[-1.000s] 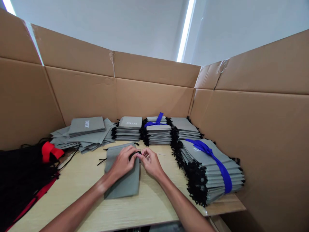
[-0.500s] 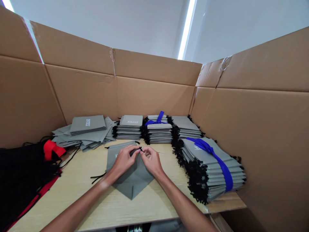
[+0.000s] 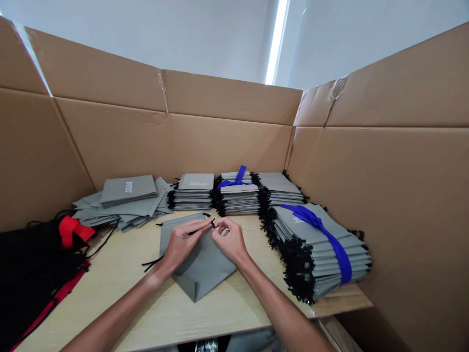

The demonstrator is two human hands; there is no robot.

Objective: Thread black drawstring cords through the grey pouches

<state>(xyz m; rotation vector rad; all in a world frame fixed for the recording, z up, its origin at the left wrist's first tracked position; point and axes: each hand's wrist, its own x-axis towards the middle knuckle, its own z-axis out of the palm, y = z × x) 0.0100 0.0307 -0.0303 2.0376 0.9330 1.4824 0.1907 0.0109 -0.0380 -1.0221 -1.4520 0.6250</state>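
A grey drawstring bag (image 3: 205, 271) lies on the table under both my hands, its corner pointing towards me. Fingertips of my left hand (image 3: 186, 239) pinch a black cord (image 3: 213, 223) at the bag's upper right edge. From the other side, my right hand (image 3: 229, 237) closes thumb and forefinger on the same cord, where a small knot or loop shows. Black cord ends (image 3: 151, 264) stick out at the bag's left side, beside my left wrist. My palms hide much of the bag's upper part.
Loose grey bags (image 3: 128, 191) lie back left. Stacks of corded grey bags (image 3: 198, 183) line the back. A bundle tied with blue ribbon (image 3: 339, 254) sits at the right. Black cords (image 3: 29, 269) with a red band (image 3: 73, 232) heap at the left. Cardboard walls (image 3: 227, 142) surround the table.
My hands stay together at the cord, and its knot or loop stands up more visibly between my fingertips. The view has shifted slightly.
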